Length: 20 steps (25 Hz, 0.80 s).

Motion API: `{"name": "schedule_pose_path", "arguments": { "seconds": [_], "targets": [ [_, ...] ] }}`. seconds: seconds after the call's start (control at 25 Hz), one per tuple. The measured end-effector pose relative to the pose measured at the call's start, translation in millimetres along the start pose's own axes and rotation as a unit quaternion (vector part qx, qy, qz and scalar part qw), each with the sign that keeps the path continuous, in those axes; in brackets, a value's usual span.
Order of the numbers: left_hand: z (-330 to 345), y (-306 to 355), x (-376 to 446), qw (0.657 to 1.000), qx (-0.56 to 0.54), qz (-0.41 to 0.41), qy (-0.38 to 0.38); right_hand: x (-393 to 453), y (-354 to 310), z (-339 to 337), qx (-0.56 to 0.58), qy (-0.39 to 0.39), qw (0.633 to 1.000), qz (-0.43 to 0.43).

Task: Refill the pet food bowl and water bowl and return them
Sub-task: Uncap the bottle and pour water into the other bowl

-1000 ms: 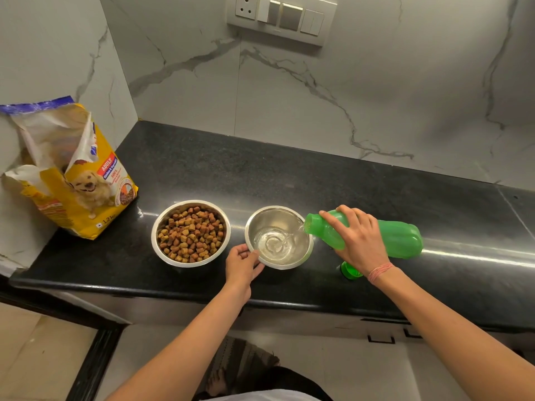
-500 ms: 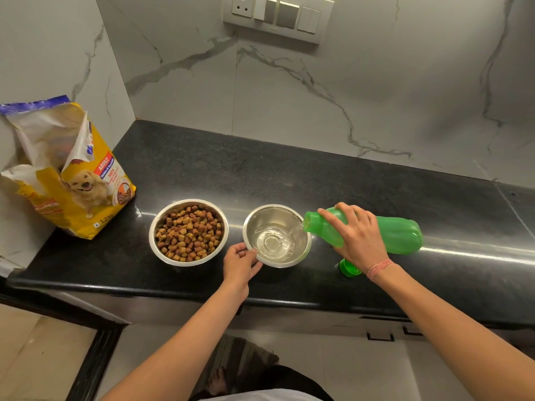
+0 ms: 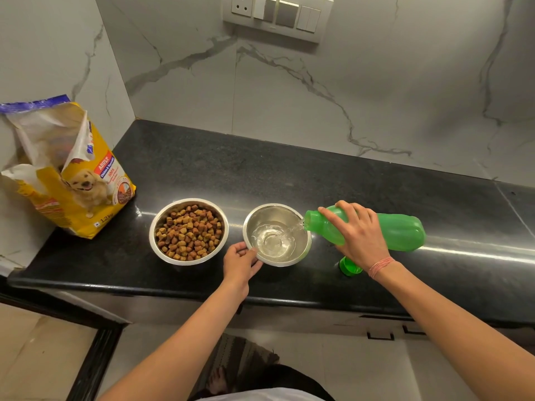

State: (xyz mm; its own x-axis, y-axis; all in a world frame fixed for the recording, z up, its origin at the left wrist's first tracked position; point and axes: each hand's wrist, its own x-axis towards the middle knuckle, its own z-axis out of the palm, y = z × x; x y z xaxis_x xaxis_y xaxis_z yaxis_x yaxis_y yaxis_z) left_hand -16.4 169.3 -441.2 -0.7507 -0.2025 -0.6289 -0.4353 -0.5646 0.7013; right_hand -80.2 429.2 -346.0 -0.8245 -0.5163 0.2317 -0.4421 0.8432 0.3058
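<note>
Water bowl (image 3: 301, 253) at frame centre, taking a stream from my tipped green bottle (image 3: 402, 231).

My left hand (image 3: 238, 263) pinches the bowl's lower-left rim, thumb on the edge, steadying it on the black counter (image 3: 260, 169). My right hand (image 3: 359, 235) wraps the bottle near its neck, just right of the bowl, mouth over the right rim, water running in. I count two steel bowls: this one and the food bowl (image 3: 188, 231) just beside it on the left, heaped with kibble. One bottle, one green cap (image 3: 348, 266) on the counter below my right hand, and one open yellow food bag (image 3: 66, 172) at the left edge.
</note>
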Motion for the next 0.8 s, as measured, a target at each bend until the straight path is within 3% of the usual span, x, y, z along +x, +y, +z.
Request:
{"name": "schedule_pose_path", "arguments": {
  "seconds": [0.8],
  "targets": [
    [1.6, 3.8, -7.6, 1.0, -0.007, 0.002, 0.0, 3.3, -1.4, -1.3, -0.015, 0.001, 1.0, -0.006]
  ]
}}
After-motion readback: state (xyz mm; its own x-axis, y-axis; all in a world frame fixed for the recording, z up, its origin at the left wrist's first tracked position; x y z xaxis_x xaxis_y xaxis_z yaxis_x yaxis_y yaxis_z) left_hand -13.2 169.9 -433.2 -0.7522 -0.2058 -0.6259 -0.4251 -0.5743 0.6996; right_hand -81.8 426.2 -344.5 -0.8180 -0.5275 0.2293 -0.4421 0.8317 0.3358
